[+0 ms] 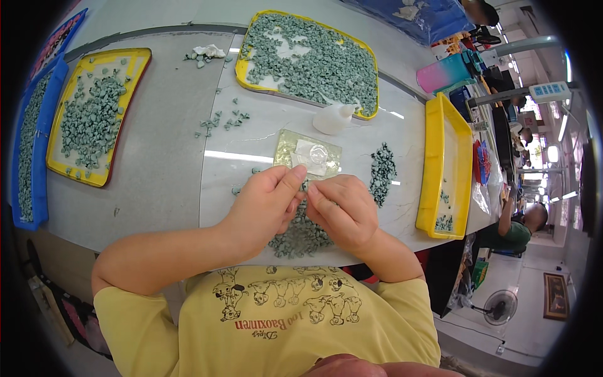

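Just beyond my fingertips, at twelve o'clock, lies a small clear plastic packet with a yellowish tint and a round blister (309, 154). At two o'clock, far off, a white rectangular display panel with a blue screen (549, 91) hangs.

both forearms enter from the lower part of the frame and angle inward, meeting near the centre. the left hand (267, 201) is curled, thumb and forefinger pinched together at its upper right. the right hand (342, 210) faces it, fingers bent, fingertips touching the left's. wrists are bare, elbows bent outward.
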`<action>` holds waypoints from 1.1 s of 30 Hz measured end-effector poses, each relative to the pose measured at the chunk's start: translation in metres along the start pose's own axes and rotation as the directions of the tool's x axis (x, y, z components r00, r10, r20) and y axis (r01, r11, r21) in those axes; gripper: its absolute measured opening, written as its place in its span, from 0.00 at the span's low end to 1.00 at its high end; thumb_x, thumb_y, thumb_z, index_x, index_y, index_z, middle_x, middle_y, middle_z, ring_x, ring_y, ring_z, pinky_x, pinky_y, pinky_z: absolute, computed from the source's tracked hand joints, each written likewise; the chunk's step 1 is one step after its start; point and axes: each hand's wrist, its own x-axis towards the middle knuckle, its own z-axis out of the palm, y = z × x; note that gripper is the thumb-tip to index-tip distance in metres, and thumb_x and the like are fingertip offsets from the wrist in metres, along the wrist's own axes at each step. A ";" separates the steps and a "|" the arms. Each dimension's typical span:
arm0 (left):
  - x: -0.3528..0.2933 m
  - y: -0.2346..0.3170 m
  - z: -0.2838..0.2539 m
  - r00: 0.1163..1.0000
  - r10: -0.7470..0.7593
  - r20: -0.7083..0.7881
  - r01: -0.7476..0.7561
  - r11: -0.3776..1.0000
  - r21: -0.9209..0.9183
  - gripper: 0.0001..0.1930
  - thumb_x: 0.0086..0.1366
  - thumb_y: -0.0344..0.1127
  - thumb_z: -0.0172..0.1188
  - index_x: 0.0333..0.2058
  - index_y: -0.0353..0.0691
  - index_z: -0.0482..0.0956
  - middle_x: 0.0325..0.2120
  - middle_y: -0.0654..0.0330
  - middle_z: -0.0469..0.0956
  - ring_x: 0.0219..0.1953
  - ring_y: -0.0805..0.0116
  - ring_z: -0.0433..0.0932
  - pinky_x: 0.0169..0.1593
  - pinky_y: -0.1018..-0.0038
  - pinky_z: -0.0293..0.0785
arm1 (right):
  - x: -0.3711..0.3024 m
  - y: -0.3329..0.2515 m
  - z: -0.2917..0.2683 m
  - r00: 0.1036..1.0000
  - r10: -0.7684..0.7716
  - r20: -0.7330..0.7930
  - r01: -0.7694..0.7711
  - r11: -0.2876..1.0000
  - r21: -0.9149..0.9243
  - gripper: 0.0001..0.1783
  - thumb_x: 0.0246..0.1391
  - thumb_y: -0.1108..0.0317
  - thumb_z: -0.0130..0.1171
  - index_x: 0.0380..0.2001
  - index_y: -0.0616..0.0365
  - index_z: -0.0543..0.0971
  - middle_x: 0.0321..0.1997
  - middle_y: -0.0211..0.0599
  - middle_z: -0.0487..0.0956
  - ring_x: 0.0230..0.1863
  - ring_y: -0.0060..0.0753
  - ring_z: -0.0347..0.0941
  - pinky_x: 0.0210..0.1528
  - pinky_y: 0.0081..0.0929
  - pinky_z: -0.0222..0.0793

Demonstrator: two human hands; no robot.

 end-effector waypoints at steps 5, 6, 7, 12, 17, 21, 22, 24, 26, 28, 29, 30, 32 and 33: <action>-0.003 -0.002 0.000 0.995 0.084 -0.046 -0.075 0.983 0.167 0.17 0.67 0.46 0.46 0.25 0.40 0.65 0.16 0.69 0.62 0.15 0.83 0.57 0.17 0.83 0.55 | 0.004 0.002 0.002 1.000 -0.001 -0.015 0.003 0.989 0.146 0.16 0.30 0.85 0.63 0.29 0.67 0.76 0.30 0.42 0.76 0.27 0.36 0.72 0.28 0.28 0.70; -0.005 0.000 0.002 0.995 0.085 -0.046 -0.077 0.983 0.167 0.17 0.67 0.46 0.46 0.25 0.40 0.65 0.16 0.69 0.62 0.15 0.83 0.57 0.17 0.83 0.55 | 0.004 0.001 0.001 1.000 -0.003 -0.015 0.005 0.989 0.146 0.16 0.30 0.85 0.63 0.29 0.67 0.76 0.30 0.42 0.76 0.27 0.36 0.72 0.28 0.28 0.70; -0.006 0.002 0.004 0.997 0.068 -0.041 -0.061 0.985 0.160 0.17 0.67 0.47 0.46 0.25 0.40 0.66 0.16 0.69 0.62 0.15 0.82 0.58 0.17 0.83 0.56 | 0.003 0.001 0.000 0.997 0.072 -0.027 -0.065 0.976 0.207 0.15 0.31 0.86 0.63 0.28 0.67 0.75 0.30 0.41 0.76 0.27 0.36 0.72 0.28 0.28 0.70; -0.009 0.004 0.003 0.999 0.040 -0.009 -0.040 0.995 0.089 0.19 0.68 0.48 0.43 0.25 0.39 0.66 0.16 0.68 0.63 0.16 0.81 0.59 0.18 0.83 0.57 | -0.001 -0.003 -0.007 0.967 0.250 -0.050 -0.221 0.920 0.324 0.13 0.35 0.86 0.61 0.28 0.66 0.75 0.30 0.41 0.76 0.28 0.35 0.73 0.29 0.27 0.70; -0.015 0.002 0.007 0.975 0.146 0.170 -0.186 0.949 0.253 0.17 0.69 0.46 0.40 0.29 0.39 0.68 0.19 0.68 0.64 0.18 0.82 0.57 0.21 0.84 0.56 | -0.006 0.003 -0.013 0.971 0.222 -0.090 -0.187 0.938 0.291 0.14 0.36 0.85 0.61 0.31 0.65 0.75 0.31 0.42 0.76 0.30 0.35 0.73 0.31 0.27 0.70; -0.013 -0.001 0.007 0.942 0.232 0.243 -0.308 0.885 0.348 0.14 0.69 0.43 0.41 0.32 0.38 0.69 0.19 0.68 0.64 0.18 0.82 0.59 0.22 0.84 0.58 | -0.007 0.006 -0.015 0.975 0.212 -0.066 -0.183 0.935 0.305 0.13 0.37 0.85 0.61 0.31 0.65 0.75 0.32 0.42 0.77 0.30 0.35 0.74 0.31 0.27 0.70; -0.013 0.000 0.008 0.942 0.228 0.247 -0.303 0.895 0.329 0.13 0.69 0.41 0.42 0.33 0.38 0.69 0.19 0.68 0.64 0.19 0.82 0.59 0.22 0.84 0.58 | -0.008 0.007 -0.014 0.967 0.245 -0.066 -0.208 0.914 0.348 0.14 0.38 0.86 0.60 0.32 0.65 0.76 0.32 0.42 0.77 0.30 0.35 0.74 0.31 0.26 0.70; -0.013 0.000 0.007 0.942 0.223 0.249 -0.296 0.903 0.311 0.12 0.69 0.40 0.43 0.33 0.38 0.69 0.19 0.68 0.64 0.19 0.83 0.59 0.23 0.85 0.58 | -0.008 0.008 -0.013 0.958 0.279 -0.064 -0.233 0.889 0.393 0.14 0.38 0.86 0.59 0.33 0.65 0.76 0.33 0.42 0.77 0.31 0.35 0.74 0.31 0.26 0.70; -0.012 -0.002 0.007 0.933 0.264 0.245 -0.340 0.872 0.353 0.11 0.69 0.40 0.43 0.34 0.38 0.69 0.18 0.69 0.63 0.19 0.83 0.59 0.22 0.84 0.58 | -0.004 0.006 -0.015 0.937 0.348 -0.014 -0.317 0.869 0.381 0.15 0.38 0.86 0.58 0.35 0.66 0.77 0.33 0.42 0.77 0.31 0.35 0.75 0.32 0.25 0.70; -0.011 -0.003 0.006 0.927 0.280 0.250 -0.357 0.864 0.355 0.11 0.68 0.39 0.43 0.34 0.38 0.69 0.18 0.69 0.63 0.19 0.83 0.59 0.22 0.84 0.58 | -0.005 0.007 -0.014 0.940 0.341 -0.004 -0.312 0.865 0.392 0.16 0.38 0.87 0.58 0.35 0.66 0.77 0.34 0.43 0.77 0.32 0.35 0.75 0.32 0.24 0.70; -0.011 -0.004 0.006 0.920 0.296 0.256 -0.375 0.856 0.357 0.11 0.68 0.39 0.44 0.34 0.38 0.69 0.18 0.69 0.63 0.19 0.84 0.58 0.22 0.84 0.58 | -0.006 0.007 -0.014 0.943 0.333 0.004 -0.307 0.863 0.402 0.16 0.38 0.87 0.57 0.36 0.67 0.77 0.34 0.43 0.78 0.32 0.36 0.75 0.32 0.24 0.70; -0.011 -0.004 0.006 0.920 0.296 0.256 -0.375 0.856 0.357 0.11 0.68 0.39 0.44 0.34 0.38 0.69 0.18 0.69 0.63 0.19 0.84 0.58 0.22 0.84 0.58 | -0.006 0.008 -0.014 0.943 0.333 0.004 -0.307 0.863 0.402 0.16 0.38 0.87 0.57 0.36 0.67 0.77 0.34 0.43 0.78 0.32 0.36 0.75 0.32 0.24 0.70; -0.011 -0.004 0.006 0.903 0.340 0.262 -0.423 0.807 0.412 0.10 0.68 0.39 0.45 0.33 0.38 0.69 0.18 0.70 0.63 0.19 0.84 0.58 0.22 0.84 0.58 | -0.007 0.009 -0.014 0.954 0.300 -0.010 -0.271 0.873 0.405 0.17 0.37 0.88 0.56 0.36 0.66 0.77 0.34 0.43 0.78 0.32 0.36 0.75 0.32 0.25 0.70; -0.011 -0.003 0.007 0.904 0.339 0.262 -0.423 0.807 0.412 0.10 0.68 0.39 0.45 0.33 0.38 0.69 0.18 0.70 0.63 0.19 0.84 0.58 0.22 0.84 0.58 | -0.007 0.009 -0.013 0.954 0.300 -0.010 -0.271 0.873 0.405 0.17 0.37 0.88 0.56 0.36 0.66 0.77 0.34 0.43 0.78 0.32 0.36 0.75 0.32 0.25 0.70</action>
